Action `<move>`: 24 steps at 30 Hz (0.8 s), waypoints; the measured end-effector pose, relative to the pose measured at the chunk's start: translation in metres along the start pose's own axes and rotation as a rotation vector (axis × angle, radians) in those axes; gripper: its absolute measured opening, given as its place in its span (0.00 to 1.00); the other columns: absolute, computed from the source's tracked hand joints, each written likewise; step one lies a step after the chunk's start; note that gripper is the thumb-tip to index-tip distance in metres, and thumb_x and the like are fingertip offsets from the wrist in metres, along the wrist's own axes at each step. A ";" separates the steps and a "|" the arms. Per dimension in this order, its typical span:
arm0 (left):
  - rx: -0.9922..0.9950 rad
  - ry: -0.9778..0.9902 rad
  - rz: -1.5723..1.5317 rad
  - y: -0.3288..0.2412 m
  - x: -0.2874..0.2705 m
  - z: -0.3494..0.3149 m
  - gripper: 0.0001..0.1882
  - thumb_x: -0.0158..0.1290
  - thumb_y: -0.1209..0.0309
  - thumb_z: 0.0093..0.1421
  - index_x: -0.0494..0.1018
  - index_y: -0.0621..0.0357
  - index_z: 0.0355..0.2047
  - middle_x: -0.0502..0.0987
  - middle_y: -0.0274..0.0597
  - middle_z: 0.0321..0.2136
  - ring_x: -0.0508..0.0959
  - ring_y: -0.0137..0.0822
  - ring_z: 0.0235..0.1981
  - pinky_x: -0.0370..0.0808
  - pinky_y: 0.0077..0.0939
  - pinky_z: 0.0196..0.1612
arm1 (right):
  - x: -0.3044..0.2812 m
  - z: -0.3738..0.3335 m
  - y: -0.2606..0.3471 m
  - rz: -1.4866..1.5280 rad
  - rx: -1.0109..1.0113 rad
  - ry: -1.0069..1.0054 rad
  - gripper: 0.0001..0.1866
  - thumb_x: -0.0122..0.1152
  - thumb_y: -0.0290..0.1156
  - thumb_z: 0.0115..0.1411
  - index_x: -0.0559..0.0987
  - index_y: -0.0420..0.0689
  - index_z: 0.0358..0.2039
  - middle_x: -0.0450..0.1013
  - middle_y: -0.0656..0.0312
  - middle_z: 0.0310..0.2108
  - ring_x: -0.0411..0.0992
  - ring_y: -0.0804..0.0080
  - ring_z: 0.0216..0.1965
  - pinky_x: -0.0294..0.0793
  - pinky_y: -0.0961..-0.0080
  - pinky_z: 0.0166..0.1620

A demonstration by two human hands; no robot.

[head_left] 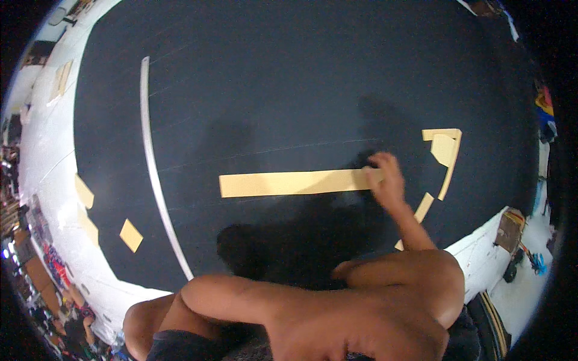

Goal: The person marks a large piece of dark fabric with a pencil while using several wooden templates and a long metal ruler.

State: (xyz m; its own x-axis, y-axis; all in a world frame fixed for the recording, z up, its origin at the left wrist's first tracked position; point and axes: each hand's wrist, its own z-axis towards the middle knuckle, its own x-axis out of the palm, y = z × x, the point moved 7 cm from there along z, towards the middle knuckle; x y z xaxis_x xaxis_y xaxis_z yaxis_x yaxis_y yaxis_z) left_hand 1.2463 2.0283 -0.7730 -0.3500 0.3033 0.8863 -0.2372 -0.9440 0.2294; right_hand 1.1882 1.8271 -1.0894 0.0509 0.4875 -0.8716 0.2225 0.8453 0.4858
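Underfoot, nearly everything is one big dark sheet of fabric spread flat over a white floor, which shows as a pale border on the left and at the near right. The person crouches at the near edge of it, bare knees and forearms filling the bottom of the view. A long thin metal ruler lies on the dark fabric left of centre, running from far to near.

Right in the middle lies a long tan paper strip, flat and running left to right. The right hand is stretched out to the strip's right end, its fingers curled down and pressing on that end; whether they pinch it or only hold it flat, I cannot tell. The left hand is not visible to me; only the left forearm shows, folded across near the knees.

To the right of the hand sits an angular tan pattern piece, with a narrow curved tan strip running from it toward the near side, behind the right forearm. Over on the left, a small tan rectangle lies on the dark fabric, and two more tan scraps rest just beside it at the fabric's edge. Another tan piece lies far left on the floor.
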 end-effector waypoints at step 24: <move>-0.897 -0.615 0.895 -0.158 -0.216 -0.017 0.10 0.61 0.74 0.66 0.75 0.54 0.46 0.84 0.40 0.40 0.82 0.30 0.42 0.78 0.28 0.49 | 0.027 0.020 0.029 -0.148 -0.126 -0.109 0.31 0.68 0.47 0.61 0.75 0.42 0.60 0.71 0.53 0.53 0.70 0.51 0.54 0.77 0.57 0.53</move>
State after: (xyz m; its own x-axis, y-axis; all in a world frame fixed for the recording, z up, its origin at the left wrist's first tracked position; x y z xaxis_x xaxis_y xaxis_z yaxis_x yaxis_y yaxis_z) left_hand 1.3439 2.1147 -1.0075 -0.2966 -0.6719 0.6786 -0.7186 -0.3109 -0.6220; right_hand 1.2159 1.8604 -1.0999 0.1327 0.3350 -0.9328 0.1127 0.9299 0.3500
